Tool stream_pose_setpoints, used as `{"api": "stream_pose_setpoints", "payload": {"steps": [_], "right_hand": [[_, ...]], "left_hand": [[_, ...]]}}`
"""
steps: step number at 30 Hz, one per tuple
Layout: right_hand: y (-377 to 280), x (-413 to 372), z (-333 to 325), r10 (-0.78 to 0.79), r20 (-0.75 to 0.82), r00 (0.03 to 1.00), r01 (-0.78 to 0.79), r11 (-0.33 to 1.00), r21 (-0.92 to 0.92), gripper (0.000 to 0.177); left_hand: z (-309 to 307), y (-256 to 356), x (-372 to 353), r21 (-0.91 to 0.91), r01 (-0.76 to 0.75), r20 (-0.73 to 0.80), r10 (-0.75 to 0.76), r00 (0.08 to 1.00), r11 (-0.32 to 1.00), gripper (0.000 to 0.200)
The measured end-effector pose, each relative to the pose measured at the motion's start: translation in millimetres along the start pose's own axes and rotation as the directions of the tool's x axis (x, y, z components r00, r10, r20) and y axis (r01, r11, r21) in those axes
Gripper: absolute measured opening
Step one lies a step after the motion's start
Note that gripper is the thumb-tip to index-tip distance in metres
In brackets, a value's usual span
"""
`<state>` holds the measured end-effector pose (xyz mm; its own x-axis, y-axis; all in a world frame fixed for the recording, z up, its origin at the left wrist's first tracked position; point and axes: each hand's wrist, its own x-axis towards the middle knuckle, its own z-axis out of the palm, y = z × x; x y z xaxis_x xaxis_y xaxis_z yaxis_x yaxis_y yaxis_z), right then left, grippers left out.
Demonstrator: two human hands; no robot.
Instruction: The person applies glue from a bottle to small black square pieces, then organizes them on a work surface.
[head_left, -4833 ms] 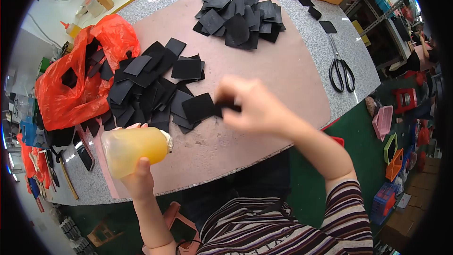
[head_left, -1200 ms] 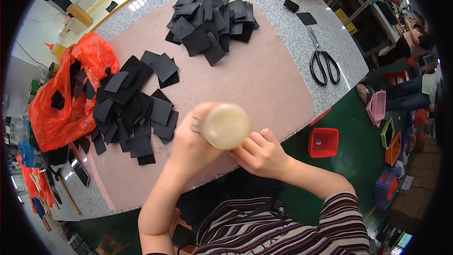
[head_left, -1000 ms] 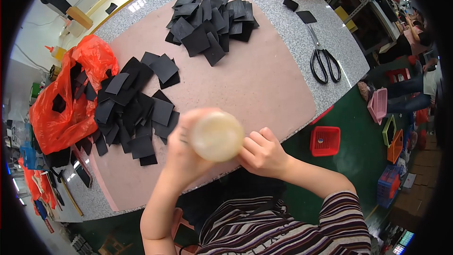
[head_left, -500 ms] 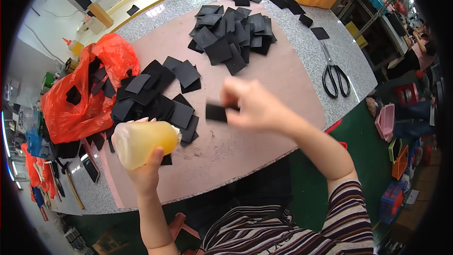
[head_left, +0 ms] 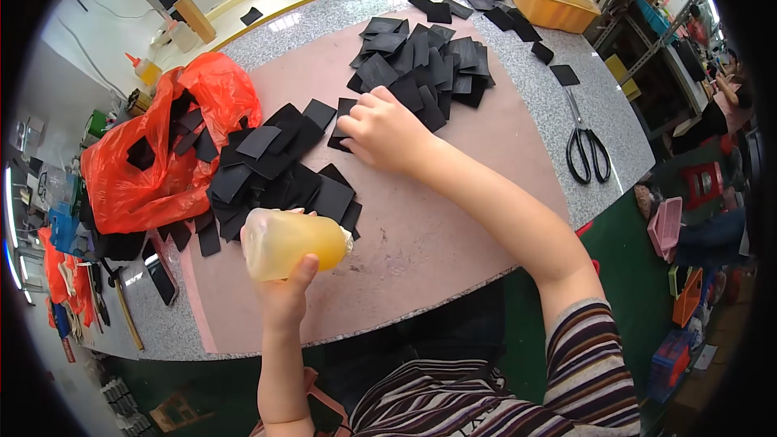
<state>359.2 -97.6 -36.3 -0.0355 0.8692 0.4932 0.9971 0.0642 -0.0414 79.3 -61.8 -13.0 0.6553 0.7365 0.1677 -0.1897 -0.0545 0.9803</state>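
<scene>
My left hand [head_left: 287,291] is wrapped round a clear bottle [head_left: 295,243] of yellow liquid, tilted on its side above the pink mat [head_left: 421,251]. My right hand [head_left: 384,131] has its fingers bent down on a black square piece [head_left: 344,107] between two piles; whether it grips the piece is hidden. One pile of black squares [head_left: 259,142] lies to the left, partly behind the bottle. The other pile [head_left: 421,61] is just beyond my right hand.
A red plastic bag [head_left: 121,194] with black pieces lies at the left, near a phone [head_left: 159,271]. Black-handled scissors [head_left: 587,154] rest at the right. A yellow bin [head_left: 538,0] stands at the back. A person [head_left: 728,89] is far right.
My right hand has moved up and left from the middle of the mat, where it held a black piece. My left hand and the bottle have shifted slightly right.
</scene>
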Motion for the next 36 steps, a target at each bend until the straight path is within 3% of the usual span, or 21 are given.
{"api": "stream_pose_setpoints", "payload": {"steps": [1, 4, 7, 8, 10, 11, 13, 14, 16, 18, 20, 21, 22, 24, 27, 30, 31, 32, 34, 36], "right_hand": [[0.8, -0.8, -7.7, 0.053, -0.07, 0.996, -0.04, 0.984, 0.172, 0.025], [20.3, 1.5, -20.6, 0.168, -0.112, 0.979, -0.126, 0.943, 0.309, 0.029], [56.2, 19.3, -52.1, 0.403, -0.311, 0.861, -0.235, 0.857, 0.458, 0.025], [72.2, 25.0, -62.5, 0.393, -0.343, 0.853, -0.268, 0.895, 0.357, 0.022], [92.0, 28.2, -67.7, 0.241, -0.429, 0.871, -0.337, 0.928, -0.162, 0.021], [91.0, 24.8, -64.1, 0.184, -0.395, 0.9, -0.269, 0.948, -0.171, 0.021], [57.2, 25.9, -52.4, 0.103, -0.139, 0.985, -0.115, 0.99, -0.079, 0.023], [39.4, 21.7, -42.4, -0.08, -0.068, 0.994, 0.075, 0.995, -0.07, 0.025], [12.2, 13.7, -8.1, -0.116, 0.072, 0.991, 0.123, 0.987, -0.103, 0.023], [10.6, 14.4, 7.7, -0.095, 0.123, 0.988, 0.111, 0.986, -0.124, 0.014], [19.7, 16.9, 9.0, 0.155, -0.084, 0.984, -0.144, 0.982, 0.12, 0.01], [20.5, 16.6, 0.3, 0.259, -0.217, 0.941, -0.19, 0.937, 0.293, 0.017], [16.6, 15.8, -14.9, 0.294, -0.124, 0.948, -0.249, 0.924, 0.29, 0.026], [8.3, 8.9, -23.1, 0.092, -0.141, 0.986, -0.057, 0.971, 0.234, 0.03], [-4.2, 5.1, -1.6, -0.005, 0.065, 0.998, 0.001, 0.998, 0.066, 0.03], [2.3, 6.5, 13.9, 0.264, -0.134, 0.955, -0.232, 0.949, 0.211, 0.022], [-2.0, 9.8, -1.0, 0.393, -0.316, 0.863, -0.219, 0.857, 0.466, 0.015], [-4.6, 2.9, -22.2, 0.374, -0.347, 0.86, -0.202, 0.874, 0.442, 0.013], [-22.5, -26.9, -54.2, 0.192, -0.297, 0.935, -0.076, 0.93, 0.359, 0.015], [-47.2, -74.5, -64.5, -0.088, -0.239, 0.967, 0.156, 0.947, 0.282, 0.019]], "left_hand": [[-1.3, -0.4, -0.3, 0.003, -0.01, 0.015, 0.01, 1.0, 1.0, 0.072], [-1.7, 3.6, -1.3, -0.061, -0.012, -0.009, 0.012, 1.0, 0.998, 0.07], [-5.1, 0.5, -1.7, -0.033, -0.005, -0.02, 0.005, 1.0, 0.999, 0.066], [-5.2, -0.2, -2.5, -0.012, -0.002, -0.022, 0.002, 1.0, 1.0, 0.067], [-4.7, 0.0, -1.7, 0.03, -0.003, -0.025, 0.004, 1.0, 1.0, 0.069], [-2.0, 2.5, -0.4, -0.002, -0.003, -0.009, 0.002, 1.0, 1.0, 0.07], [7.1, 7.4, -1.5, -0.068, 0.004, 0.017, -0.003, 1.0, 0.998, 0.071], [10.2, 6.5, -0.8, -0.126, 0.048, 0.013, -0.046, 0.999, 0.991, 0.072], [15.5, 4.2, 0.8, -0.234, 0.138, 0.01, -0.14, 0.99, 0.962, 0.073], [21.1, 3.9, 1.6, -0.217, 0.146, -0.025, -0.155, 0.988, 0.965, 0.071], [19.8, 4.8, 1.5, -0.212, 0.139, -0.028, -0.148, 0.989, 0.967, 0.068], [15.1, 6.2, -0.4, -0.216, 0.131, -0.019, -0.138, 0.99, 0.968, 0.067], [11.8, 6.5, -0.8, -0.222, 0.119, -0.01, -0.124, 0.992, 0.968, 0.065], [7.8, 4.7, -0.1, -0.241, 0.128, -0.042, -0.142, 0.989, 0.962, 0.062], [12.8, -2.9, 3.6, -0.311, 0.165, -0.053, -0.191, 0.98, 0.936, 0.061], [16.6, -2.9, 3.1, -0.336, 0.171, -0.055, -0.201, 0.978, 0.926, 0.061], [16.2, -2.3, 1.3, -0.336, 0.169, -0.059, -0.2, 0.978, 0.927, 0.061], [11.7, -1.6, -1.1, -0.36, 0.171, -0.064, -0.207, 0.976, 0.917, 0.061], [-3.5, -0.5, -2.3, -0.415, 0.167, -0.071, -0.215, 0.974, 0.894, 0.06], [-8.5, 3.1, -1.4, -0.554, 0.185, 0.015, -0.213, 0.977, 0.812, 0.061]]}}
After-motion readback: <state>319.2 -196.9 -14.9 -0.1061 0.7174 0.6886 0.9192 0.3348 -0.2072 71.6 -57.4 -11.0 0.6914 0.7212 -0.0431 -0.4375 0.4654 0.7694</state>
